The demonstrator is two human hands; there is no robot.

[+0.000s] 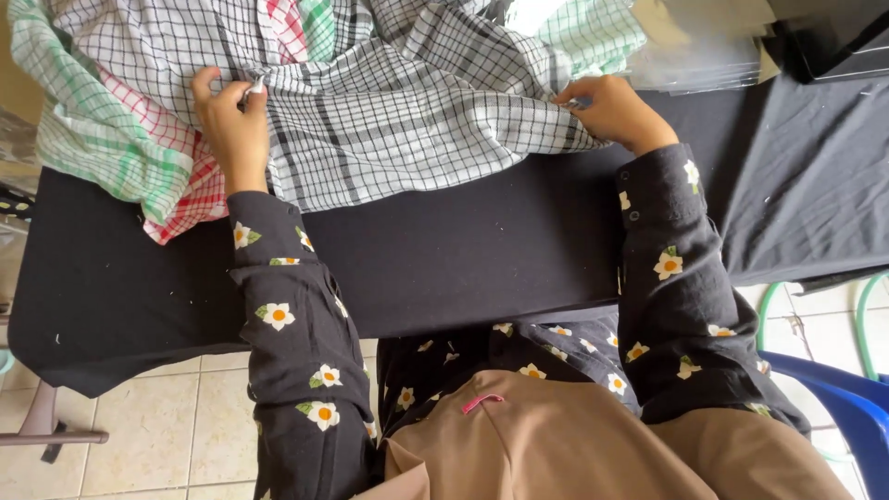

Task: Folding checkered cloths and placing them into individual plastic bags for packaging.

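A white cloth with a black check (398, 111) lies spread over the black-covered table (463, 250). My left hand (231, 125) pinches a bunched fold of this cloth near its upper left. At the cloth's right edge my right hand (611, 111) grips the fabric, fingers closed on it. Both my sleeves are black with white flowers.
More checked cloths, one green (93, 120) and one red (190, 199), lie under the black-checked one at the left. Clear plastic sheets (694, 46) sit at the back right. A blue chair (843, 398) and a green hose (866, 306) are on the tiled floor at the right.
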